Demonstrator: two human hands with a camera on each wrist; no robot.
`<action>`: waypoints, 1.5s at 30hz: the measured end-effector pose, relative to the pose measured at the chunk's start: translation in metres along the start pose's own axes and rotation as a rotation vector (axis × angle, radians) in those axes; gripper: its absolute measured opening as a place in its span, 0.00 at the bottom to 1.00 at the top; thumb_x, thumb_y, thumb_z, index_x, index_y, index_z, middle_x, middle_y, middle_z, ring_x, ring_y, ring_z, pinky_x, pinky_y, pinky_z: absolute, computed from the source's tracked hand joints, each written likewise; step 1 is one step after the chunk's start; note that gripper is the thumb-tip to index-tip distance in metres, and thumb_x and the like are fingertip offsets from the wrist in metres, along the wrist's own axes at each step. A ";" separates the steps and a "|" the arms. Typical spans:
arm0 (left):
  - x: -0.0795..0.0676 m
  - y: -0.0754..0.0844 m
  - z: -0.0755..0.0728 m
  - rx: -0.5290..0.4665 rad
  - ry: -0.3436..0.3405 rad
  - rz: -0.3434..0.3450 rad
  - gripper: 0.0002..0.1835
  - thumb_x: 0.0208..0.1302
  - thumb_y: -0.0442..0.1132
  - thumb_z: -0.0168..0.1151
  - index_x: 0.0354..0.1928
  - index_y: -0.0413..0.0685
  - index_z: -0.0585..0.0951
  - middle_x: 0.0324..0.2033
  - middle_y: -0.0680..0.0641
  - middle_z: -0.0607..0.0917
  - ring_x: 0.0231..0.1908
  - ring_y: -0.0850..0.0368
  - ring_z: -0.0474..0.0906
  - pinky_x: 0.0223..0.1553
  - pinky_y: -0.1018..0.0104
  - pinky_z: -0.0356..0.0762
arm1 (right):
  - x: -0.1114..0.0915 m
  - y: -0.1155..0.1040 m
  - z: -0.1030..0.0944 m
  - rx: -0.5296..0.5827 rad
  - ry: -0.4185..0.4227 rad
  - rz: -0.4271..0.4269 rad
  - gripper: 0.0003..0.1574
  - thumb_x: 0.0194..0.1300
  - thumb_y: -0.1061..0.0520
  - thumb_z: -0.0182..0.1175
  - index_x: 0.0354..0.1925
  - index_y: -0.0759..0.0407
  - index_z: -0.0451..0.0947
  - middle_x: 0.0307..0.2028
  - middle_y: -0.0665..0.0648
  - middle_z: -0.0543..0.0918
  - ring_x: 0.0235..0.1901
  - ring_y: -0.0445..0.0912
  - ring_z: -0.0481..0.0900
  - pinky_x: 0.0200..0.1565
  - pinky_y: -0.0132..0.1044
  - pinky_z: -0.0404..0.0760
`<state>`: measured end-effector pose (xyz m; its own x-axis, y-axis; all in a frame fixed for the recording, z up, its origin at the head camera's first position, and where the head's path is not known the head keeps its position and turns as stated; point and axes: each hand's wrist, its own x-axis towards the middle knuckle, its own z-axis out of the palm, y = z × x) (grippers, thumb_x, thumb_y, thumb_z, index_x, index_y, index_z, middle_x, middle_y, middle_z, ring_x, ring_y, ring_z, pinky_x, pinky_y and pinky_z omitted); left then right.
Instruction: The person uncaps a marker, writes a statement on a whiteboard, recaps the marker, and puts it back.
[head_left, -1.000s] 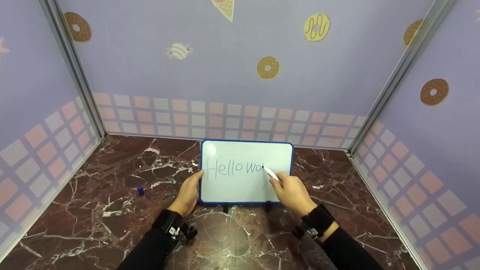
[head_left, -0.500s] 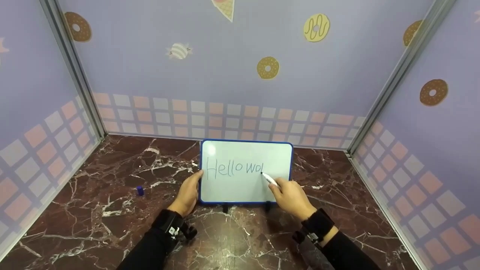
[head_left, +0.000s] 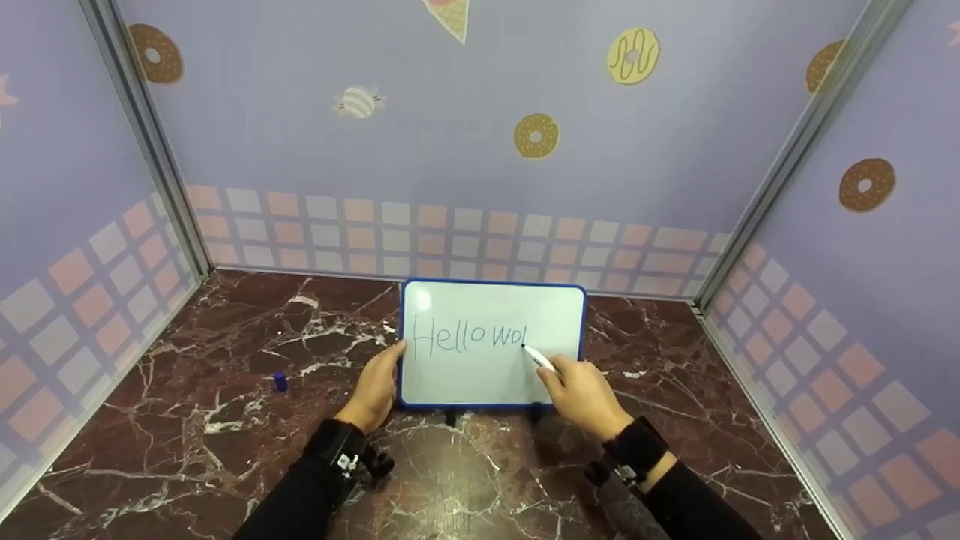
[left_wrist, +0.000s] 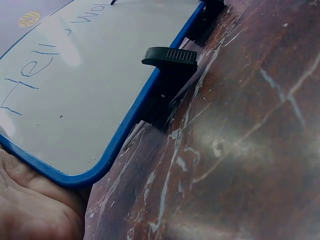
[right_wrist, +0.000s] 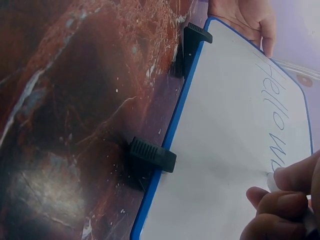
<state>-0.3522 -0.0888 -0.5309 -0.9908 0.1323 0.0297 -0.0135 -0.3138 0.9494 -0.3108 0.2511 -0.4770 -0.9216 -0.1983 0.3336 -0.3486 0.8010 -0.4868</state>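
Observation:
A small whiteboard point(head_left: 457, 382) with a blue frame stands tilted back on black feet point(right_wrist: 152, 155). Thin dark handwriting point(head_left: 469, 337) across it reads "Hello wo", followed by an upright stroke. My left hand point(head_left: 375, 390) holds the board's left edge, thumb at the frame and the other fingers hidden behind. In the left wrist view its palm point(left_wrist: 40, 210) lies against the frame's lower corner. Between thumb and fingers my right hand point(head_left: 589, 394) pinches a white marker point(head_left: 541, 360), its dark tip at the bottom of the upright stroke. Those curled fingers point(right_wrist: 282, 205) partly cover the marker in the right wrist view.
A blue marker cap point(head_left: 280, 382) stands on the dark red marbled table point(head_left: 225, 450), left of the board. Behind the board rises a lilac wall point(head_left: 450, 150) with printed sweets and pink and white squares. Side panels close in the left and right.
The marker tip has moved down along the stroke after the "o", lengthening that line, then stayed at its bottom. My left hand and the board have kept their places.

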 end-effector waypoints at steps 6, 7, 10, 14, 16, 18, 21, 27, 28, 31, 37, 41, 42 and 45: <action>-0.001 0.000 -0.001 0.005 -0.007 0.005 0.28 0.91 0.48 0.42 0.68 0.28 0.78 0.53 0.37 0.90 0.50 0.47 0.88 0.51 0.54 0.89 | 0.002 -0.002 -0.003 0.009 0.019 -0.013 0.11 0.84 0.54 0.63 0.43 0.59 0.85 0.20 0.44 0.68 0.18 0.40 0.63 0.23 0.37 0.64; -0.001 0.000 -0.001 0.010 -0.010 0.007 0.29 0.91 0.48 0.42 0.69 0.28 0.77 0.54 0.37 0.89 0.51 0.47 0.88 0.52 0.54 0.88 | 0.003 -0.002 -0.003 0.009 0.026 -0.017 0.11 0.85 0.54 0.63 0.43 0.60 0.85 0.20 0.44 0.68 0.17 0.40 0.63 0.23 0.37 0.64; -0.001 0.000 -0.001 0.020 -0.012 0.011 0.29 0.91 0.48 0.42 0.71 0.28 0.77 0.57 0.36 0.88 0.53 0.47 0.86 0.54 0.55 0.87 | 0.005 -0.003 -0.005 0.005 0.040 -0.022 0.11 0.84 0.54 0.63 0.44 0.60 0.85 0.20 0.45 0.68 0.18 0.40 0.64 0.23 0.37 0.64; 0.000 0.000 -0.001 0.024 -0.014 0.005 0.29 0.91 0.48 0.42 0.72 0.28 0.76 0.58 0.35 0.88 0.54 0.46 0.87 0.54 0.53 0.87 | 0.006 -0.004 -0.006 0.006 0.045 -0.017 0.11 0.84 0.55 0.63 0.44 0.60 0.85 0.21 0.46 0.70 0.19 0.41 0.66 0.24 0.37 0.66; 0.000 0.000 -0.001 0.027 -0.014 0.005 0.30 0.91 0.49 0.42 0.72 0.28 0.76 0.58 0.35 0.88 0.54 0.45 0.87 0.54 0.53 0.88 | 0.006 -0.003 -0.006 0.009 0.041 -0.015 0.11 0.85 0.55 0.63 0.44 0.60 0.85 0.21 0.46 0.70 0.19 0.41 0.66 0.24 0.37 0.65; 0.000 0.000 -0.001 0.027 -0.012 0.007 0.29 0.91 0.48 0.42 0.72 0.28 0.76 0.58 0.35 0.88 0.54 0.46 0.88 0.54 0.53 0.88 | 0.007 -0.002 -0.006 0.009 0.039 -0.012 0.11 0.85 0.55 0.63 0.44 0.60 0.85 0.21 0.46 0.70 0.19 0.41 0.66 0.24 0.37 0.65; 0.000 0.001 0.000 0.020 -0.007 0.004 0.29 0.91 0.48 0.43 0.72 0.28 0.77 0.57 0.36 0.89 0.53 0.47 0.88 0.54 0.53 0.88 | 0.007 -0.002 -0.006 0.007 0.035 -0.005 0.11 0.85 0.55 0.63 0.44 0.61 0.85 0.21 0.46 0.70 0.19 0.41 0.66 0.24 0.37 0.65; 0.000 0.001 0.000 0.016 -0.007 0.003 0.29 0.91 0.49 0.44 0.70 0.28 0.77 0.55 0.36 0.89 0.51 0.47 0.88 0.52 0.53 0.88 | 0.007 -0.004 -0.006 0.006 0.032 -0.001 0.12 0.84 0.54 0.63 0.44 0.61 0.85 0.20 0.45 0.69 0.18 0.41 0.65 0.23 0.37 0.65; 0.000 0.000 0.000 0.016 -0.009 0.003 0.29 0.91 0.49 0.43 0.70 0.27 0.77 0.55 0.36 0.89 0.52 0.47 0.88 0.52 0.53 0.88 | 0.007 -0.004 -0.005 0.004 0.032 -0.004 0.12 0.85 0.54 0.63 0.44 0.60 0.85 0.20 0.45 0.69 0.18 0.41 0.65 0.23 0.36 0.65; 0.000 0.000 -0.001 0.017 -0.019 -0.002 0.30 0.91 0.49 0.43 0.72 0.28 0.76 0.57 0.35 0.88 0.53 0.46 0.88 0.54 0.52 0.88 | 0.007 -0.004 -0.004 0.002 0.029 -0.009 0.12 0.85 0.54 0.63 0.43 0.60 0.85 0.20 0.45 0.70 0.18 0.40 0.65 0.23 0.36 0.64; -0.001 0.000 -0.002 0.023 -0.034 -0.001 0.30 0.92 0.50 0.42 0.72 0.29 0.76 0.57 0.35 0.88 0.54 0.45 0.88 0.54 0.50 0.88 | 0.008 -0.003 -0.004 0.005 0.032 -0.007 0.11 0.85 0.54 0.63 0.44 0.61 0.85 0.20 0.46 0.70 0.18 0.40 0.65 0.22 0.36 0.64; -0.001 0.000 -0.001 0.016 -0.023 -0.004 0.29 0.91 0.49 0.42 0.70 0.28 0.77 0.53 0.37 0.90 0.50 0.46 0.88 0.51 0.53 0.89 | 0.009 -0.004 -0.005 -0.004 0.038 -0.002 0.11 0.85 0.55 0.63 0.43 0.61 0.84 0.21 0.46 0.71 0.18 0.41 0.67 0.24 0.37 0.65; -0.001 0.000 0.000 0.015 -0.019 -0.005 0.29 0.91 0.49 0.43 0.69 0.28 0.77 0.52 0.37 0.90 0.50 0.47 0.88 0.50 0.53 0.89 | 0.010 -0.004 -0.005 -0.006 0.042 0.001 0.11 0.84 0.55 0.63 0.43 0.61 0.84 0.21 0.47 0.71 0.19 0.42 0.67 0.24 0.38 0.66; -0.001 0.000 0.000 0.012 -0.014 -0.008 0.29 0.91 0.49 0.42 0.70 0.28 0.77 0.52 0.37 0.90 0.49 0.47 0.89 0.49 0.53 0.89 | 0.011 -0.004 -0.006 -0.008 0.048 0.015 0.11 0.84 0.55 0.64 0.44 0.62 0.84 0.22 0.48 0.73 0.20 0.42 0.68 0.24 0.38 0.67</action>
<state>-0.3515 -0.0892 -0.5310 -0.9886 0.1482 0.0266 -0.0195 -0.3013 0.9533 -0.3183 0.2490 -0.4666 -0.9173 -0.1592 0.3649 -0.3335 0.8079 -0.4858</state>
